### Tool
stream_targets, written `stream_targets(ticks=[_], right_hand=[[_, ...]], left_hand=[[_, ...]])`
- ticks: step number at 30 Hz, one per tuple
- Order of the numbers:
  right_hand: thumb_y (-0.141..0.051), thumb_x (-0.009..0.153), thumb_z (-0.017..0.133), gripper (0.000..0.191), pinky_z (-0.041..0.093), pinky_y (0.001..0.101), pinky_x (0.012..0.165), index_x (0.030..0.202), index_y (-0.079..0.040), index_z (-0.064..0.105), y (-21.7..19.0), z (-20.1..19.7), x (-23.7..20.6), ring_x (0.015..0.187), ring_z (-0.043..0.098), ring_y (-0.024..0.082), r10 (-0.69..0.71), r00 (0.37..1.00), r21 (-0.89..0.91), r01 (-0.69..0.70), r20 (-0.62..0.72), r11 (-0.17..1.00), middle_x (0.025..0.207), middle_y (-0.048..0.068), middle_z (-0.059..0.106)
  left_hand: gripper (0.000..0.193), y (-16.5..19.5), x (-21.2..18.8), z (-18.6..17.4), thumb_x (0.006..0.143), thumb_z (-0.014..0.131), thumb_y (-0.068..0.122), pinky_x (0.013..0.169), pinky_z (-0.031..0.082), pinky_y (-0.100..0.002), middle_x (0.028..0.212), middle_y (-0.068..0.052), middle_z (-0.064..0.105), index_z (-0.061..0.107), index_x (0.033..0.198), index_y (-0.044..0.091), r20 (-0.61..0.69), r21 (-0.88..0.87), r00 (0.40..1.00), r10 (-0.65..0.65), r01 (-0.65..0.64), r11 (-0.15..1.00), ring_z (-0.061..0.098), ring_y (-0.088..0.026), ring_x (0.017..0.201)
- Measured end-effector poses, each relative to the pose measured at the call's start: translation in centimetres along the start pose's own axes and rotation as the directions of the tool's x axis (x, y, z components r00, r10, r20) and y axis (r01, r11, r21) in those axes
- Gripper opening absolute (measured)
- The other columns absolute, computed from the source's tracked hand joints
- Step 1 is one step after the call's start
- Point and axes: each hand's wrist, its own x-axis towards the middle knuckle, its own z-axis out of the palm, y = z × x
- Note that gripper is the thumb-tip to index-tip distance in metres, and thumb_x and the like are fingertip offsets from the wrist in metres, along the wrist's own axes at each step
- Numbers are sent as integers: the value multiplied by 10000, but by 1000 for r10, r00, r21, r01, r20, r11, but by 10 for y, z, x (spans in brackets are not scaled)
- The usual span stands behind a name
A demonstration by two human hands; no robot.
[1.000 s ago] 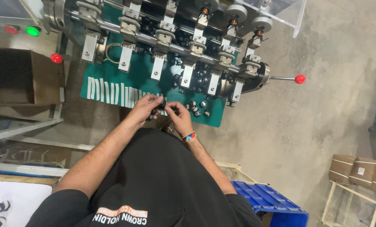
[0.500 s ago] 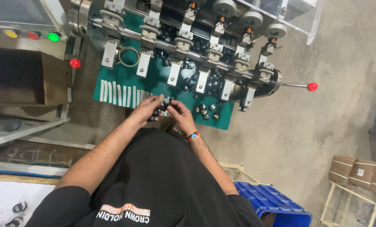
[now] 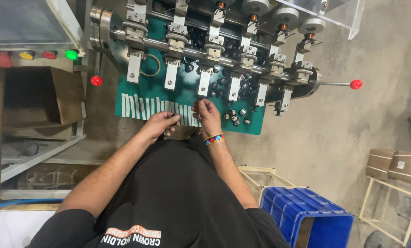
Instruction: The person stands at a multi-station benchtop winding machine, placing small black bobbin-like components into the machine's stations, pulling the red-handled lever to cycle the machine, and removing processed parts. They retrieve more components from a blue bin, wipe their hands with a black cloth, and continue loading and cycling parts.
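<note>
Landmark: the green work plate (image 3: 168,103) of the winding machine (image 3: 205,43).
Left hand (image 3: 162,124): it is now sitting back at the plate's near edge, by the row of pale strips (image 3: 152,106), having drawn away from the cluster of small dark parts (image 3: 235,115) it was fingering a second ago.
Right hand (image 3: 207,112): it is lifting slightly over the plate's near edge, fingers curling, no longer pressed against the other hand.
Gap between hands: it is opening; earlier they were touching.
Camera view: it is drifting, so the plate is sitting further right and lower than before.
</note>
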Motion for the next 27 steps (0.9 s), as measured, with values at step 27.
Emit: stream_targets(ticks=[27], right_hand=[[-301,1020,649,311,562,315,758,1192,-45,607,-7,31,-7,891,686,169,-70,993,-19,68,-100,997,1039,76,704]], left_hand=[[342,34,-15,-40,985,646,298,495,456,-224,976,-37,735,647,1212,43,67,30,998,3,-5,1000,568,-72,633]])
